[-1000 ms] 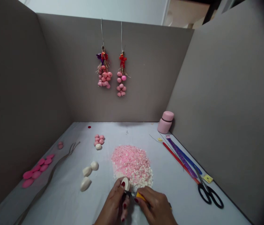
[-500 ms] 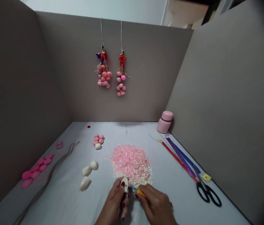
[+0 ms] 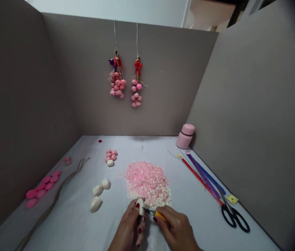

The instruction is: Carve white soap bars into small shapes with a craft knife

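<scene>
Between the thumb and fingers of my left hand (image 3: 131, 223) is a small white piece, like soap or wax (image 3: 140, 205). My right hand (image 3: 175, 226) grips a yellow-handled craft knife (image 3: 160, 216). Its thin blade points left, with the tip at the right side of the white piece. Just beyond both hands lies a heap of pink and white shavings (image 3: 147, 181). To the left are several white lumps (image 3: 96, 204) with cut faces. Farther back sits a cluster of pink balls (image 3: 111, 155) with one white ball at its front.
Bright pink ovals (image 3: 41, 194) and brown cords (image 3: 55, 198) lie at the left. At the right are black-handled scissors (image 3: 235, 218), red, purple and blue ribbons (image 3: 205, 170) and a pink bottle (image 3: 185, 136). Strings of pink balls (image 3: 136, 94) hang on the grey back panel (image 3: 163, 87).
The knife blade has shifted slightly and now shows more plainly against the white piece's right side. My right hand has moved a little right. The whole view has shifted slightly.
</scene>
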Demonstrator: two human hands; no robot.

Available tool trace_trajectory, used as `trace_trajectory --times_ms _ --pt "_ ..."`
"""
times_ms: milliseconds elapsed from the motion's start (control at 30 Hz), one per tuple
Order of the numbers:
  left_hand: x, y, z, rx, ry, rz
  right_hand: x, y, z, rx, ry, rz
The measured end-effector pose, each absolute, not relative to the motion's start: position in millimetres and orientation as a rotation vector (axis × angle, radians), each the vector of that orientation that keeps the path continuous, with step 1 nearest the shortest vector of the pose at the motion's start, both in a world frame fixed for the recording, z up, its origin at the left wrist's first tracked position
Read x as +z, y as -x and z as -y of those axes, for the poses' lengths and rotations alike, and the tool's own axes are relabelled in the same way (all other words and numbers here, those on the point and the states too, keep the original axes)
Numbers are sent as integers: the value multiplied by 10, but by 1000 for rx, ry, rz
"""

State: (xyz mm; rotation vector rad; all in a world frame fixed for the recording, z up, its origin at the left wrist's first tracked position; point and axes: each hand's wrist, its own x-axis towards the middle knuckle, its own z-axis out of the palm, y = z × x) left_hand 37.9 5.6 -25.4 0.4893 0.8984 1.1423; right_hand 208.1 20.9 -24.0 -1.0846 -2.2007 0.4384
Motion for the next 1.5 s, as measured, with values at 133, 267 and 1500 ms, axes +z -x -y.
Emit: trace_trajectory --times_ms 133,267,1500 --pt "-310 -375 -54 1164 -487 -882 -240 -2048 -179 398 1040 2307" --pt "-320 -394 -34 1143 -509 -882 -217 -2061 -197 372 1102 2264" --pt "-283 -356 -28 1144 -394 -813 -241 -2075 -210 439 1092 2234"
